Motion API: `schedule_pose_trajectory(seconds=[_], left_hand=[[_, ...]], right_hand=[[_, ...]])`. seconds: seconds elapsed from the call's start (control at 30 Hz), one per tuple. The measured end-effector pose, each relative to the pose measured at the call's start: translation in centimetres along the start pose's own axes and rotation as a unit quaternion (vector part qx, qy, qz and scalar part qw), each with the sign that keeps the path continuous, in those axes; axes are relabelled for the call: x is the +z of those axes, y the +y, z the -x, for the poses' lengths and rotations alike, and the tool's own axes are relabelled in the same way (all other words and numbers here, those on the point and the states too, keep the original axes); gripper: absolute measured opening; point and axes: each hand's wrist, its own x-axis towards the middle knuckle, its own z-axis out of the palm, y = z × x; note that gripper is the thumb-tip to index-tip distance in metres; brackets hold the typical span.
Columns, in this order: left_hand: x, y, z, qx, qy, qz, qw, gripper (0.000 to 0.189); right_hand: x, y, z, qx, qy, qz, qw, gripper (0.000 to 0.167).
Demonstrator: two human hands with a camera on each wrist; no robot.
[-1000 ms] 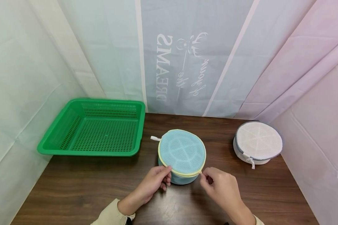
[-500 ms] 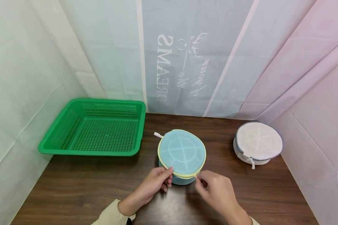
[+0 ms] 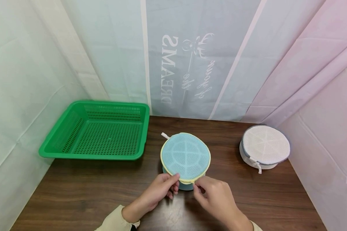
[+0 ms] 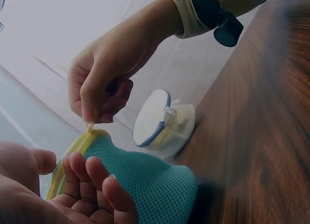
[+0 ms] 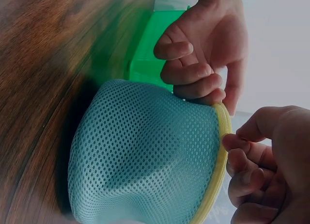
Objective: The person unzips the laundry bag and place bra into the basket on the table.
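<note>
A round blue mesh laundry bag [image 3: 186,156] with a yellow zipper rim stands on the table in the middle of the head view. My left hand [image 3: 162,189] pinches its near rim, thumb on top and fingers beneath. Just to the right, my right hand [image 3: 215,197] pinches the small zipper pull [image 4: 90,127] at the front of the rim. The right wrist view shows the bag's mesh side [image 5: 140,151] and both hands close together at the yellow zipper [image 5: 219,161]. A white loop tag [image 3: 165,136] sticks out at the bag's far left.
To the back left is a green plastic basket [image 3: 93,157] with nothing in it. A white mesh bag [image 3: 266,144] with a grey-blue rim and a white tag stands at the right. Cloth curtains [image 3: 191,64] enclose the dark wooden table [image 3: 84,192] at the back and sides.
My right hand has drawn the zipper pull leftward along the front rim, toward my left hand. The bag's top has shifted slightly, its loop tag moving right and up. My left hand stays nearly still.
</note>
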Motion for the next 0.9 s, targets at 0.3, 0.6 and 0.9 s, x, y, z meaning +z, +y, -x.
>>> schedule_pose_trajectory(seconds=[0.3,0.6,0.9], left_hand=[[0.5,0.0,0.0,0.0,-0.012,-0.007,0.9999,0.04],[0.8,-0.1,-0.1,-0.007,-0.013,0.003,0.9999,0.041],[0.8,-0.1,-0.2,-0.006,-0.012,0.004,0.9999,0.039]], right_hand=[[0.3,-0.4,0.0,0.003,-0.014,-0.008,0.9999,0.029],[0.8,-0.8,0.2,0.007,-0.036,-0.025,0.999,0.026],[1.3,-0.9,0.3,-0.001,-0.045,-0.032,0.9985,0.021]])
